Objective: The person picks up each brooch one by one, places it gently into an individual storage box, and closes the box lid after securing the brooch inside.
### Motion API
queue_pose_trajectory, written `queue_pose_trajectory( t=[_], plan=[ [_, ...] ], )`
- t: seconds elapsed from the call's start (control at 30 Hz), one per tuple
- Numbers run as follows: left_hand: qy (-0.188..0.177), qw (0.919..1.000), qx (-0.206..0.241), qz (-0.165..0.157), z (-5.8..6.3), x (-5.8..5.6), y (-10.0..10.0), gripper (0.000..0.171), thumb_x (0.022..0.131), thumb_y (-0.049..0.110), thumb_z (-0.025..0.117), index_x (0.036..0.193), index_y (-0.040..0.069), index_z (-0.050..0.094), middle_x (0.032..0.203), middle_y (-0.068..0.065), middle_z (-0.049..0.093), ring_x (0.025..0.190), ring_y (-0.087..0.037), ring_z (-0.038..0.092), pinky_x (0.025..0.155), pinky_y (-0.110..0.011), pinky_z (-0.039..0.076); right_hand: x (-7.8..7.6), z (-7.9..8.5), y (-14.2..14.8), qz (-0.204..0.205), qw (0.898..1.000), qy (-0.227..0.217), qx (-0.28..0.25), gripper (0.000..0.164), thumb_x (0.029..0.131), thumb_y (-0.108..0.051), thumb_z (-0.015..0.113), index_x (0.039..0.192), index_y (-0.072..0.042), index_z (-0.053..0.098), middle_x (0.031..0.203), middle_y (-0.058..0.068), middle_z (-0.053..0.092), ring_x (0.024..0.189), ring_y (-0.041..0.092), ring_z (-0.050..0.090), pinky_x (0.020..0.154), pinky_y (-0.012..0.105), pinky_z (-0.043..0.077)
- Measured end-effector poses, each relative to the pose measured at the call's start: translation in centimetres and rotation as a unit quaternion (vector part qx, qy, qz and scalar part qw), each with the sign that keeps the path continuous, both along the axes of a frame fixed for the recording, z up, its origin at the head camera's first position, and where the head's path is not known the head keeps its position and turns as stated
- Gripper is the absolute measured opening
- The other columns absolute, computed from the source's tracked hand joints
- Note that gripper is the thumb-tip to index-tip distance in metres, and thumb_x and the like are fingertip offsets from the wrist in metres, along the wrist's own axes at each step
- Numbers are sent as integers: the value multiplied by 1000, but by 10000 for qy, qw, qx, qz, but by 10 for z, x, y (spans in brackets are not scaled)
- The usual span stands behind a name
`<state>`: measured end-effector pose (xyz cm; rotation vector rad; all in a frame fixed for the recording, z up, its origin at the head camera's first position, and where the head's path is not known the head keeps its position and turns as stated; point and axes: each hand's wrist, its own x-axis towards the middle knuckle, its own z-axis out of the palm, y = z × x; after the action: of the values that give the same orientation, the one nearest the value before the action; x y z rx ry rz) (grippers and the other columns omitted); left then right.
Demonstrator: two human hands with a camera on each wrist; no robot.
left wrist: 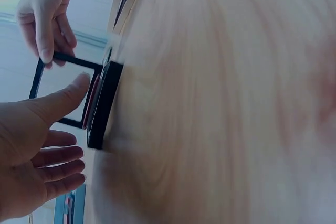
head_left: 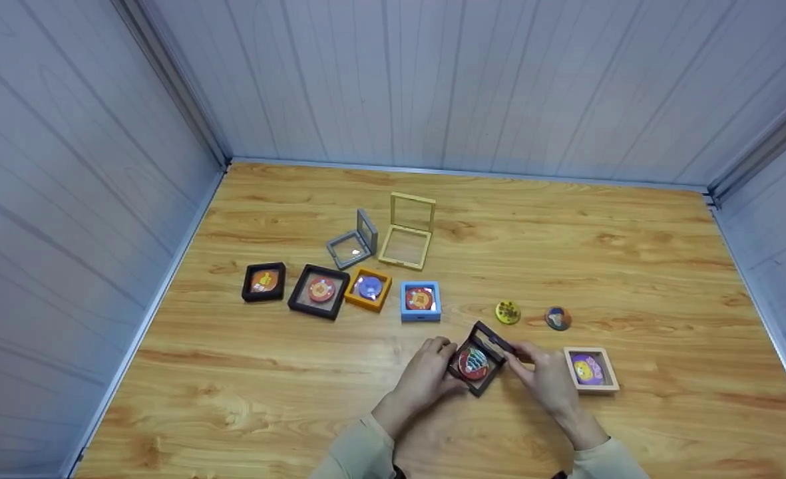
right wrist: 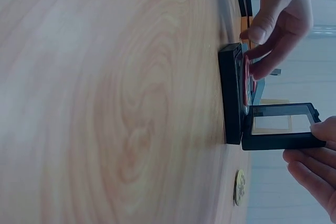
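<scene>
A small black frame box (head_left: 476,364) lies on the wooden table (head_left: 665,279) with a red round badge (head_left: 472,362) in its base. Its hinged lid (head_left: 494,336) stands open. My left hand (head_left: 440,359) rests at the box's left corner, with a fingertip on the badge in the right wrist view. My right hand (head_left: 524,359) pinches the lid's free edge. The left wrist view shows my left hand (left wrist: 63,114) with straight fingers beside the base (left wrist: 105,103) and the lid (left wrist: 63,87). In the right wrist view my right hand (right wrist: 315,148) holds the lid (right wrist: 278,141) upright over the base (right wrist: 231,98).
A tan frame with a purple badge (head_left: 591,370) lies just right of my right hand. Two loose badges, yellow (head_left: 508,312) and grey (head_left: 558,319), sit behind it. Several closed boxes form a row at left (head_left: 320,291). Open grey (head_left: 353,245) and yellow (head_left: 408,233) boxes stand farther back.
</scene>
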<state>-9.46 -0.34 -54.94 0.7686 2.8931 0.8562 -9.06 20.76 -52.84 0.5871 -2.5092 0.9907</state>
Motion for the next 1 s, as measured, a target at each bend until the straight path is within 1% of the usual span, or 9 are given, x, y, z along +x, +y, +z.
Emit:
queue_pose_trajectory(
  t=[0.07,0.1,0.23,0.43,0.63,0.73,0.8,0.93,1.0],
  plan=[
    [-10,10000,-50,-6,0,-1,-3,61,68,34,74,113,-2,55,106,-9,51,98,-21,48,86,-31,41,0,0,0,-7,10000,-14,1,14,68,3,71,82,1,66,75,13,66,66,20,64,59,25,52],
    [-80,9999,-91,6,0,-1,-4,61,68,33,75,113,-2,55,107,-9,51,99,-21,47,87,-31,41,0,0,0,-10,10000,-20,1,14,68,3,71,82,1,66,75,13,66,66,20,64,59,25,52],
    [-184,9994,-298,39,-2,-3,-5,56,70,29,73,113,-2,55,107,-9,51,97,-20,47,85,-31,42,0,-1,0,2,10000,-85,-30,15,68,3,71,83,2,65,76,14,66,66,20,64,60,25,52],
    [162,9995,-273,68,-6,-6,-5,39,74,26,70,102,-1,62,98,-8,52,89,-19,49,76,-30,43,0,-1,0,24,9999,-115,-54,16,68,4,71,83,2,65,77,14,66,67,21,64,61,25,52],
    [390,9989,-259,16,-7,-7,-4,25,72,24,71,88,6,67,91,-4,51,83,-17,48,72,-27,43,1,-2,0,114,9997,208,99,18,66,4,72,82,0,65,75,12,66,64,18,64,57,25,51],
    [426,9989,-211,-2,-7,-8,-4,23,70,23,73,86,7,68,89,-4,51,82,-17,48,71,-27,42,2,-3,0,173,9991,333,184,20,65,3,73,83,0,66,76,11,66,64,18,64,57,26,52],
    [389,9991,-166,3,-6,-9,-3,24,69,23,73,86,7,68,88,-4,50,81,-17,48,72,-27,42,3,-3,-2,235,9990,328,201,21,64,4,74,83,-1,66,78,10,67,66,19,64,58,27,52],
    [308,9994,-145,0,-7,-11,-3,24,68,22,74,86,8,68,88,-3,50,81,-16,47,71,-27,42,7,-2,-5,339,9989,219,243,23,64,2,75,85,-2,66,81,10,67,71,21,64,62,28,52],
    [294,9995,-152,-4,-7,-11,-3,24,67,22,74,85,8,68,87,-3,50,80,-16,47,71,-27,42,9,-2,-7,350,9989,151,290,24,64,0,75,86,-4,67,81,9,67,72,19,64,64,28,52]
  ],
)
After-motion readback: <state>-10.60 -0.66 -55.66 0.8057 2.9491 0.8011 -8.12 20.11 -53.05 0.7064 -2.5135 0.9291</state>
